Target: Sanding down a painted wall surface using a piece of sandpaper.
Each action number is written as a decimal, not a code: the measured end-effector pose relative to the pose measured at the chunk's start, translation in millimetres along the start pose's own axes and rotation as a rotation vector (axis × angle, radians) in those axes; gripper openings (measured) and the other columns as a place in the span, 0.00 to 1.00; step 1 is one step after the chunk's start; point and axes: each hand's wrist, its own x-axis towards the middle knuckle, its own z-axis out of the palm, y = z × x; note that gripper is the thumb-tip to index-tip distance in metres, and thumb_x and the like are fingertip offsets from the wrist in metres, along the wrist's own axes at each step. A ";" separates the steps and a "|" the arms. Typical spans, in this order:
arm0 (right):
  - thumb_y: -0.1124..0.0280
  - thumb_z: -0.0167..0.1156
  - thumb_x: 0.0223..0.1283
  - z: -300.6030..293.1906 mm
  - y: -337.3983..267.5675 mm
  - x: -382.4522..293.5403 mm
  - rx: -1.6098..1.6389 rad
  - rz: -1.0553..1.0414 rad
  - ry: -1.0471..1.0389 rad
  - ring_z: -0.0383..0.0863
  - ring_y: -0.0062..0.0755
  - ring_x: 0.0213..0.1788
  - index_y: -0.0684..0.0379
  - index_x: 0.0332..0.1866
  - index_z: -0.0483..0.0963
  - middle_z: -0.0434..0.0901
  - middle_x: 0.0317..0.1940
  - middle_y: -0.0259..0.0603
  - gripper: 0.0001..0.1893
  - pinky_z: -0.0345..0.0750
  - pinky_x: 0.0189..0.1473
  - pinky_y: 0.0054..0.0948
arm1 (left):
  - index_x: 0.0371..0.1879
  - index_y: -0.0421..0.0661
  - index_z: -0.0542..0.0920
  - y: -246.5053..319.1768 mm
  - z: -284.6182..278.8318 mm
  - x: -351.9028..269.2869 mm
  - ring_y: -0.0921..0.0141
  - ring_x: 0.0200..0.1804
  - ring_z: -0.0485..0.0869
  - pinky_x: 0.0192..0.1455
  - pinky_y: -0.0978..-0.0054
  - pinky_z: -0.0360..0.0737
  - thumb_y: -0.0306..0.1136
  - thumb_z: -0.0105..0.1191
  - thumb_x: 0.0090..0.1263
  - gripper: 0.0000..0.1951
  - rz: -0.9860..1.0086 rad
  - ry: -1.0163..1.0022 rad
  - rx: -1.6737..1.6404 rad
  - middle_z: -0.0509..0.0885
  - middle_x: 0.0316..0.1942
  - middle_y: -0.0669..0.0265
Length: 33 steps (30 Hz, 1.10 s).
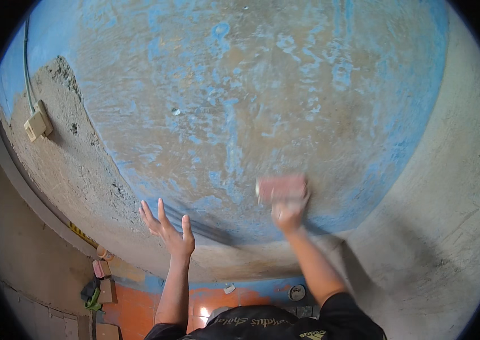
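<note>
A wall (265, 140) with worn blue paint over grey-brown plaster fills most of the view. My right hand (289, 214) grips a reddish, block-shaped sanding tool (281, 187) at the wall's lower part. Both are blurred, so whether the tool's face touches the wall is hard to tell. To the left, my left hand (172, 233) is raised with its fingers spread and holds nothing. Its shadow falls on the blue strip beside it, and I cannot tell whether the fingertips meet the wall.
A cream electrical socket (38, 121) hangs by its cable on the left, over rough bare plaster (70, 148). Below, the orange tiled floor (133, 306) bears a round tub (297, 292), a small white object (229, 289), cardboard boxes (107, 291) and a dark and green cloth (92, 295).
</note>
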 end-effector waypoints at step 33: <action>0.78 0.62 0.60 -50.9 66.7 -63.5 0.125 0.118 0.005 0.87 0.58 0.53 0.53 0.36 0.90 0.90 0.44 0.52 0.10 0.71 0.71 0.61 | 0.85 0.52 0.52 40.8 68.2 -1.6 0.42 0.87 0.36 0.78 0.26 0.40 0.55 0.55 0.79 0.42 0.059 0.066 -0.035 0.37 0.87 0.46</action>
